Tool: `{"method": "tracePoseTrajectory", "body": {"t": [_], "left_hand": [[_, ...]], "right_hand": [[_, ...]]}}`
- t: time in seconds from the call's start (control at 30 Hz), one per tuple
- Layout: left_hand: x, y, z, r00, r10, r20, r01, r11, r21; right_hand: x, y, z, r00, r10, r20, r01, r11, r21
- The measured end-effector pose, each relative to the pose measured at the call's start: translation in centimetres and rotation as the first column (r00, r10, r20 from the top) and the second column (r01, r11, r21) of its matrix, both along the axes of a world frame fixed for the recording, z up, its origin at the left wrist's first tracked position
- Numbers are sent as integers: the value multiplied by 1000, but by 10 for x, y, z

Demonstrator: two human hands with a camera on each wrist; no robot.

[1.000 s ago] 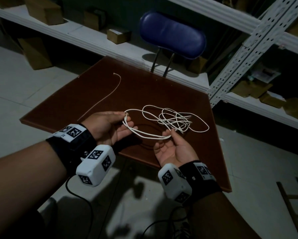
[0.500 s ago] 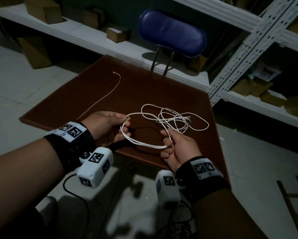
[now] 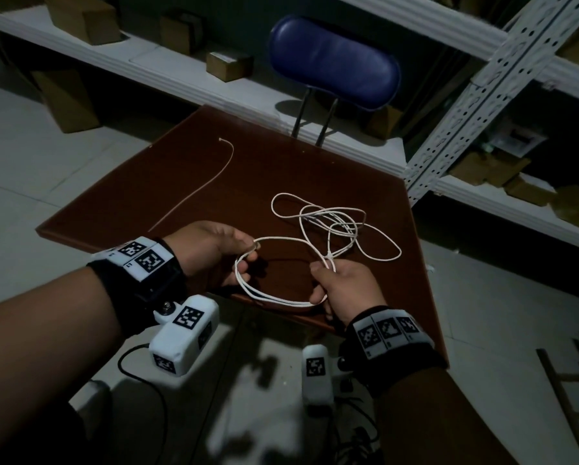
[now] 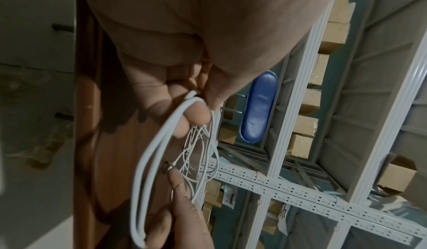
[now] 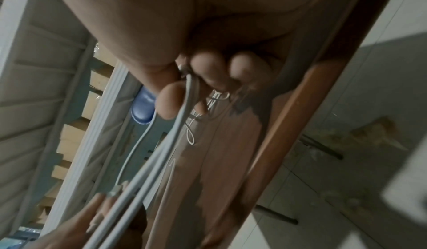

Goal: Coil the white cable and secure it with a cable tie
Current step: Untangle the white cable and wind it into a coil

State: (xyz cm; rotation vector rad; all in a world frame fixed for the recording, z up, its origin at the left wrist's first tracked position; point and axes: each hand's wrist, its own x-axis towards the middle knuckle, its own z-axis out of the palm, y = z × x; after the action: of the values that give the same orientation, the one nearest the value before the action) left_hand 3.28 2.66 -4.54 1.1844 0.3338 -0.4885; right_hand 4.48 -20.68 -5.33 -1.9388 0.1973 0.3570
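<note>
The white cable (image 3: 274,297) is partly coiled: a couple of turns hang as one loop between the two hands, just above the near edge of the brown counter (image 3: 180,182), while the rest lies in a loose tangle (image 3: 331,223) on the counter beyond the hands. The left hand (image 3: 207,253) pinches the loop at its left side, thumb and fingers (image 4: 196,116) curled together on the strands; the left wrist view shows two strands running over a fingertip. The right hand (image 3: 345,286) grips the loop at its right side, fingers (image 5: 205,65) curled round the bundled strands where the free length leads off to the tangle.

The step in hand looks like the coiling itself, early on: only a few turns are made and most of the cable is yet to be gathered.

The next move likely calls for the right hand to draw another length from the tangle and lay it into the left hand's pinch as a turn of matching size. The heap has crossings, so pulling may snag or lift the whole bunch; feeding it slowly would help.

The cable tie (image 3: 194,189), a thin pale strip, lies on the counter to the left, well apart from the coil and untouched. Beyond the counter stand a blue chair back (image 3: 335,62) and white shelving (image 3: 482,105) with cardboard boxes.
</note>
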Motion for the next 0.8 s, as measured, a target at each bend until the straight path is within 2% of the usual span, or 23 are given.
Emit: {"method": "tracePoseTrajectory", "body": {"t": [0.2, 0.33, 0.5, 0.6, 0.67, 0.8], "left_hand": [[-1, 6, 7, 993, -114, 5, 113, 989, 93], [-2, 6, 7, 990, -141, 18, 138, 982, 126], [-3, 4, 5, 990, -133, 41, 126, 981, 148], [-2, 6, 1, 988, -148, 48, 137, 976, 171], [-2, 7, -3, 983, -180, 39, 169, 966, 195], [-5, 9, -6, 956, -290, 32, 273, 928, 255]], "right_hand": [[2, 3, -2, 998, -47, -31, 51, 990, 130], [1, 4, -2, 998, -60, 21, 58, 996, 69], [-1, 7, -6, 996, 85, -8, -85, 996, -17], [-2, 8, -9, 995, 101, -15, -101, 994, -32], [-2, 9, -8, 997, 56, -47, -55, 998, 15], [-1, 9, -2, 982, -39, -184, 78, 974, 212]]}}
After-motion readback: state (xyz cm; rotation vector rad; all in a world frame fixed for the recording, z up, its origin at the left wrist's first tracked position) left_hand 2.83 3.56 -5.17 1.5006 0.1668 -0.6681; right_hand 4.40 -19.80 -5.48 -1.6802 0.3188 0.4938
